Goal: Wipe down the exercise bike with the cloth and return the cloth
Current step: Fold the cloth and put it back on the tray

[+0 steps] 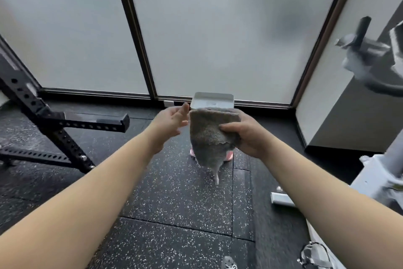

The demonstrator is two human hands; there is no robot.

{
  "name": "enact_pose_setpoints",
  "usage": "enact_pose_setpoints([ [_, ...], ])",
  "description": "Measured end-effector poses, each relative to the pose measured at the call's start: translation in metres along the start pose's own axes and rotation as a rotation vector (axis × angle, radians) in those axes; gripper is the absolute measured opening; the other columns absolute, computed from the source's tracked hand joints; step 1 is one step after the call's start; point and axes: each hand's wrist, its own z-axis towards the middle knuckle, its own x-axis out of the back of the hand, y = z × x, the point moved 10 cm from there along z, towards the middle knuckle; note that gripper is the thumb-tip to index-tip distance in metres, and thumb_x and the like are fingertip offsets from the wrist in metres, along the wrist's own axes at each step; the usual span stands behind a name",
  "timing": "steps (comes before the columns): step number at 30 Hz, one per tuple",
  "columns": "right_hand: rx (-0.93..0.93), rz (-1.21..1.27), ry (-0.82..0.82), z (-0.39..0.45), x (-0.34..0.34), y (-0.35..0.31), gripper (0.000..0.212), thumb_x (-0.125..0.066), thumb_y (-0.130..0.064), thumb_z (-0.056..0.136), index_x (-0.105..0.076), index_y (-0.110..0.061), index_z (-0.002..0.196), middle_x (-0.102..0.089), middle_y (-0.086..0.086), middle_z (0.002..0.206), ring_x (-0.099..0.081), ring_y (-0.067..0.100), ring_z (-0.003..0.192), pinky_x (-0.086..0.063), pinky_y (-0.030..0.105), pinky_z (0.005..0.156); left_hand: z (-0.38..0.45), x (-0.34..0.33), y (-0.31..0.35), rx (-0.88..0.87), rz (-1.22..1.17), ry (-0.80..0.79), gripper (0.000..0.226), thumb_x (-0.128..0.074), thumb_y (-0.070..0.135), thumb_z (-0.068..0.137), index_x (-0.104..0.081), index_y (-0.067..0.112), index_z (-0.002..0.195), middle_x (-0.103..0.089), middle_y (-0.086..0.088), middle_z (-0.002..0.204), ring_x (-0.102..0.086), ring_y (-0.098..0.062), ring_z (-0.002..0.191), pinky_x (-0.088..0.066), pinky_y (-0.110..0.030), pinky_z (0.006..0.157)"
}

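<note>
A grey fluffy cloth (207, 135) hangs folded in front of me, one corner dangling down. My right hand (246, 135) grips its right side, thumb on top. My left hand (172, 119) is open just left of the cloth, fingers spread and not touching it. The white exercise bike shows only in part at the right edge: its handlebar area (370, 55) above and its white frame (379, 177) below. Behind the cloth stands a white tray-like stand (212, 99) with pink feet (229, 155).
A black perforated squat rack (43, 114) fills the left side. Frosted glass panels (207, 29) with dark frames close off the far side. The floor is black speckled rubber tiles (174, 192). A shoe (229, 263) shows at the bottom edge.
</note>
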Motion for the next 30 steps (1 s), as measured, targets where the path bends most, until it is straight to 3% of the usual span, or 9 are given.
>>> enact_pose_setpoints([
  [3, 0.002, -0.003, -0.018, 0.042, 0.021, -0.027, 0.055, -0.061, 0.007, 0.077, -0.046, -0.005, 0.129, -0.060, 0.017, 0.106, -0.066, 0.021, 0.086, -0.057, 0.027, 0.070, 0.044, -0.037, -0.013, 0.106, -0.168, -0.303, 0.076, -0.061, 0.072, 0.062, -0.061, 0.021, 0.118, -0.064, -0.004, 0.125, -0.054, -0.024, 0.121, -0.041, -0.047, 0.103],
  [5, -0.020, -0.020, 0.020, 0.069, 0.039, -0.040, 0.051, -0.056, 0.008, 0.085, -0.045, -0.015, 0.130, -0.058, 0.013, 0.097, -0.066, 0.013, 0.064, -0.055, 0.024, 0.055, 0.072, -0.049, -0.003, 0.088, -0.227, -0.377, 0.057, -0.077, 0.048, 0.067, -0.063, 0.018, 0.113, -0.069, -0.003, 0.116, -0.060, -0.021, 0.115, -0.044, -0.044, 0.098],
  [7, -0.021, -0.008, 0.025, 0.095, 0.057, -0.053, 0.060, -0.056, 0.003, 0.088, -0.040, -0.027, 0.137, -0.055, 0.014, 0.099, -0.064, 0.014, 0.063, -0.055, 0.026, 0.050, 0.103, -0.045, 0.012, 0.056, -0.248, -0.305, 0.032, -0.071, 0.021, 0.079, -0.062, 0.015, 0.110, -0.070, -0.004, 0.105, -0.065, -0.020, 0.100, -0.050, -0.042, 0.089],
  [10, -0.031, 0.086, -0.014, 0.132, 0.072, -0.064, 0.067, -0.062, -0.002, 0.083, -0.042, -0.036, 0.138, -0.058, 0.019, 0.116, -0.064, 0.026, 0.089, -0.059, 0.033, 0.070, 0.152, -0.026, 0.027, 0.046, -0.300, -0.130, 0.028, -0.062, 0.010, 0.087, -0.060, 0.010, 0.114, -0.068, -0.007, 0.096, -0.068, -0.019, 0.081, -0.058, -0.038, 0.068],
  [15, -0.084, 0.019, -0.048, 0.186, 0.085, -0.064, 0.050, -0.064, 0.003, 0.079, -0.061, -0.015, 0.125, -0.065, 0.016, 0.114, -0.067, 0.024, 0.094, -0.059, 0.031, 0.079, 0.222, -0.014, 0.028, 0.093, -0.365, -0.052, 0.019, -0.063, 0.011, 0.087, -0.062, 0.013, 0.105, -0.070, -0.004, 0.090, -0.070, -0.012, 0.069, -0.055, -0.026, 0.052],
  [19, -0.030, -0.244, 0.044, 0.243, 0.109, -0.071, 0.049, -0.068, 0.008, 0.075, -0.062, -0.007, 0.122, -0.067, 0.017, 0.105, -0.066, 0.024, 0.091, -0.057, 0.031, 0.075, 0.286, 0.007, 0.024, 0.070, -0.211, 0.091, 0.053, -0.077, 0.018, 0.075, -0.048, 0.014, 0.119, -0.064, -0.019, 0.112, -0.067, -0.025, 0.092, -0.059, -0.043, 0.074],
  [22, 0.023, -0.396, 0.161, 0.285, 0.128, -0.084, 0.043, -0.069, 0.005, 0.076, -0.069, -0.019, 0.111, -0.069, 0.009, 0.097, -0.065, 0.019, 0.083, -0.056, 0.029, 0.070, 0.330, 0.015, 0.037, -0.031, -0.091, 0.079, 0.080, -0.077, 0.015, 0.076, -0.031, 0.035, 0.138, -0.062, -0.017, 0.102, -0.063, -0.024, 0.093, -0.055, -0.040, 0.085],
  [26, 0.038, -0.413, 0.232, 0.335, 0.148, -0.097, 0.042, -0.066, 0.005, 0.078, -0.069, -0.016, 0.113, -0.072, 0.013, 0.100, -0.066, 0.019, 0.086, -0.057, 0.027, 0.072, 0.384, 0.001, 0.053, -0.135, -0.001, -0.181, 0.070, -0.074, 0.002, 0.074, -0.049, 0.036, 0.131, -0.064, -0.011, 0.118, -0.065, -0.021, 0.101, -0.055, -0.037, 0.089],
  [30, 0.001, -0.474, 0.335, 0.385, 0.178, -0.100, 0.042, -0.073, -0.002, 0.071, -0.071, -0.018, 0.109, -0.073, 0.020, 0.100, -0.067, 0.025, 0.087, -0.054, 0.047, 0.092, 0.446, 0.006, 0.060, -0.231, 0.334, -0.162, 0.068, -0.073, 0.005, 0.071, -0.052, 0.030, 0.130, -0.064, 0.004, 0.116, -0.061, -0.012, 0.104, -0.048, -0.026, 0.096],
])
